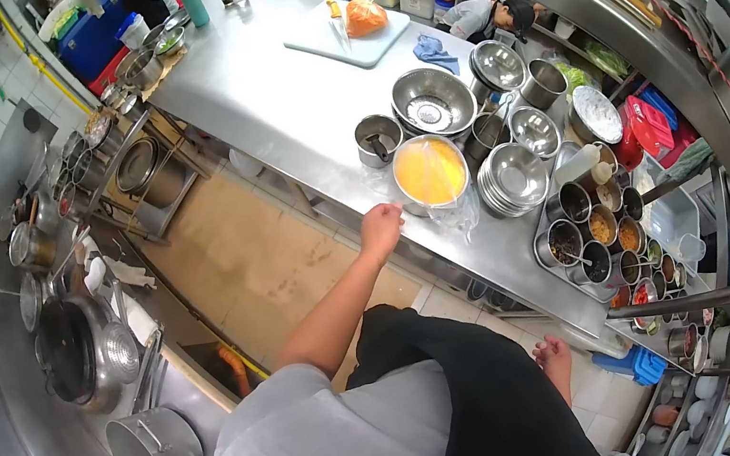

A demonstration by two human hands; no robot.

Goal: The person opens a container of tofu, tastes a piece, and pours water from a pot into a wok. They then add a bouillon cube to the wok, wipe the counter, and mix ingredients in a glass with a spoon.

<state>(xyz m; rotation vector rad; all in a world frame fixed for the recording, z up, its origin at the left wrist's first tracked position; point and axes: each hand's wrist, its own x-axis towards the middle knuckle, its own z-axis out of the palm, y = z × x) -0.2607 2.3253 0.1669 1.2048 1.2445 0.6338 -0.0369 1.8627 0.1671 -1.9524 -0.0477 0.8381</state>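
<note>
My left hand (382,231) is closed at the table's near edge, just beside a round metal container (410,209) of yellow-orange contents (431,171). Whatever its fingers may pinch is too small to make out. Clear plastic film (463,217) lies partly over the container and hangs down its near right side. My right hand (553,357) hangs low at my side, away from the table, its fingers loosely curled and slightly apart with nothing seen in them. Beside the container stand a metal pot (378,141) with a dark handle inside and a wide steel bowl (434,102).
Stacked steel bowls (513,177) and several sauce and topping pots (579,236) crowd the table's right part. Farther back lie a cutting board (347,33), an orange bag (365,16) and a blue cloth (434,52). Another person (494,15) is behind the table. A wok (67,350) sits left.
</note>
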